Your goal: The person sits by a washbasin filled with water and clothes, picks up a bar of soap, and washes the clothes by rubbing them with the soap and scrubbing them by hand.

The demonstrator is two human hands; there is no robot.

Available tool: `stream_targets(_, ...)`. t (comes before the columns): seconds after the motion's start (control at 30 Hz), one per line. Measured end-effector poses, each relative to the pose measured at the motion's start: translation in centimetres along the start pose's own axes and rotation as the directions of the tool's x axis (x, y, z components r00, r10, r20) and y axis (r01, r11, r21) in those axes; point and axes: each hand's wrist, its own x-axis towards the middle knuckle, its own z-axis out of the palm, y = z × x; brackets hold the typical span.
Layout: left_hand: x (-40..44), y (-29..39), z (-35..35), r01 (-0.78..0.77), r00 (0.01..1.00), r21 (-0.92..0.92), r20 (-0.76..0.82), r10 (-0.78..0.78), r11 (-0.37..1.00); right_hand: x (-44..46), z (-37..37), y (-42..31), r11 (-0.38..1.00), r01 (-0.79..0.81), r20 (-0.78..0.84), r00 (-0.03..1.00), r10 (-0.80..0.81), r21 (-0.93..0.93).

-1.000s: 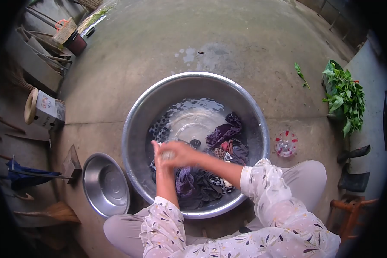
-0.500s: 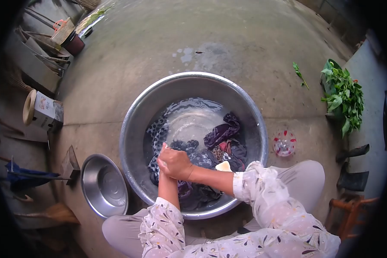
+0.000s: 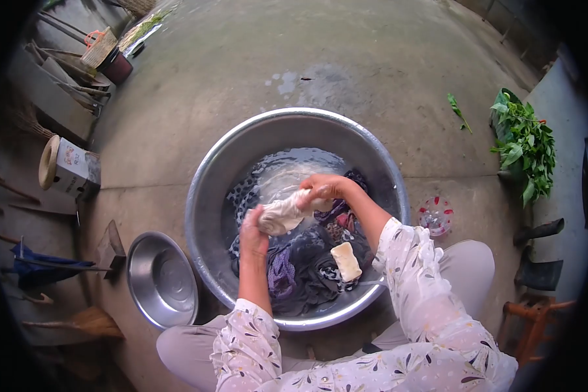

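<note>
Over the large metal basin [image 3: 209, 173], a small wet cream cloth [image 3: 282, 215] is stretched between my two hands. My left hand [image 3: 253, 234] grips its left end, while my right hand [image 3: 323, 190] is closed round the right end. Water and soaked laundry lie below: dark garments [image 3: 305, 255], a purple piece [image 3: 281, 273] and a black-and-white patterned cloth [image 3: 243, 196]. On the clothes near the basin's right side rests a pale yellow bar of soap [image 3: 345, 262]. The cloth's exact kind cannot be made out.
A smaller metal basin [image 3: 161, 279] stands left of the large one. To the right are a clear bowl with red marks [image 3: 436, 216] and leafy greens [image 3: 526, 147]. A white box [image 3: 75, 168], a broom [image 3: 88, 323] and an orange-brown chair [image 3: 536, 330] line the sides.
My hands were pressed together, one over the other; now they have moved apart with the cream cloth spread between them. The soap and laundry beneath my right forearm have come into fuller view.
</note>
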Motion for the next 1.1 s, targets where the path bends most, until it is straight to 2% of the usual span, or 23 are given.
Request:
stream_targets(0.03,-0.3,0.9,0.5,-0.018,1.000,-0.072,-0.017,0.017,0.997,0.6,0.3,0.3,0.999,0.036,0.048,0.998,-0.034,-0.035)
stream_targets(0.07,-0.7,1.7,1.0,-0.037,0.999,-0.145,-0.032,0.033,0.989,0.8,0.5,0.6,0.999,0.034,-0.018,0.999,-0.034,-0.010)
stream_targets(0.13,-0.4,1.9,0.8,-0.126,0.982,-0.092,-0.150,0.111,0.988,0.9,0.9,0.7,0.999,0.035,-0.154,0.988,-0.029,0.038)
stream_targets(0.17,-0.3,1.9,0.7,-0.165,0.966,-0.059,-0.209,0.149,0.985,1.0,1.2,1.3,0.972,0.074,-0.179,0.983,-0.034,0.222)
stream_targets(0.23,-0.8,1.6,1.4,-0.234,0.937,0.092,-0.244,0.250,0.968,2.0,3.1,2.3,0.770,0.260,-0.258,0.958,-0.128,0.583)
stream_targets(0.3,-0.8,0.9,1.8,-0.269,0.913,0.213,-0.256,0.319,0.939,3.3,4.9,1.7,0.449,0.381,-0.325,0.924,-0.200,0.808)
stream_targets(0.4,0.2,0.0,-0.1,-0.135,0.955,0.077,-0.257,0.150,0.988,4.7,8.2,0.0,0.703,0.382,-0.510,0.860,-0.033,0.599)
stream_targets(0.43,0.1,0.1,0.0,-0.039,0.936,0.050,-0.347,0.054,0.998,4.3,9.6,-1.8,0.768,0.543,-0.601,0.753,-0.268,0.338)
stream_targets(0.47,1.3,-1.0,-2.4,0.018,0.980,-0.178,-0.192,-0.052,0.984,3.2,11.2,-4.2,0.748,0.662,-0.611,0.612,-0.502,0.049)
stream_targets(0.5,3.6,-3.1,-6.9,0.107,0.993,-0.386,-0.012,-0.121,0.916,1.9,12.9,-6.0,0.789,0.603,-0.520,0.639,-0.567,-0.119)
stream_targets(0.53,3.0,-2.6,-6.7,0.156,0.970,-0.417,0.237,-0.058,0.896,1.0,14.4,-7.2,0.790,0.539,-0.419,0.671,-0.612,-0.292)
stream_targets(0.6,1.6,-1.4,-6.1,0.275,0.722,-0.390,0.688,0.080,0.879,0.6,16.1,-7.6,0.736,0.440,-0.487,0.557,-0.673,-0.514)
stream_targets(0.63,1.1,-2.0,-5.0,0.276,0.753,-0.396,0.656,0.059,0.876,0.5,16.7,-7.6,0.700,0.375,-0.505,0.497,-0.705,-0.608)
stream_targets(0.67,0.6,-2.2,-2.8,0.191,0.896,-0.375,0.445,-0.005,0.907,1.2,15.6,-7.0,0.722,0.262,-0.525,0.537,-0.661,-0.640)
stream_targets(0.7,0.0,-2.5,-0.6,0.131,0.977,-0.313,0.203,-0.068,0.941,2.4,13.5,-5.6,0.735,0.145,-0.552,0.569,-0.610,-0.663)
stream_targets(0.73,-0.9,-2.9,2.2,0.052,0.958,-0.161,-0.271,-0.095,0.986,3.3,12.2,-4.1,0.736,0.022,-0.584,0.593,-0.554,-0.677)
stream_targets(0.8,-2.5,-3.7,4.6,0.061,0.957,-0.084,-0.277,-0.082,0.995,4.3,11.4,-1.4,0.848,0.042,-0.696,0.551,-0.461,-0.528)
stream_targets(0.83,-2.2,-4.0,4.0,0.066,0.924,-0.010,-0.377,-0.065,0.998,4.5,11.1,-0.9,0.891,0.055,-0.743,0.530,-0.410,-0.452)
stream_targets(0.87,-1.7,-3.6,3.6,0.099,0.935,-0.045,-0.337,-0.108,0.994,3.8,11.7,-1.8,0.858,0.125,-0.705,0.517,-0.485,-0.498)
stream_targets(0.9,0.9,-6.2,-1.3,-0.043,0.992,-0.262,-0.122,0.011,0.964,2.5,13.3,-3.8,0.822,0.195,-0.668,0.498,-0.553,-0.535)
stream_targets(0.97,2.9,-8.8,-5.4,-0.094,0.993,-0.400,0.023,0.113,0.912,1.9,15.6,-5.7,0.782,0.297,-0.633,0.463,-0.620,-0.548)
stream_targets(1.03,0.8,-7.2,-2.1,0.010,0.997,-0.215,-0.068,-0.025,0.976,1.9,16.6,-6.0,0.792,0.350,-0.659,0.439,-0.611,-0.501)
stream_targets(1.1,-1.0,-4.8,1.6,0.112,0.976,-0.037,-0.183,-0.117,0.993,3.5,14.0,-4.0,0.850,0.193,-0.723,0.455,-0.520,-0.490)
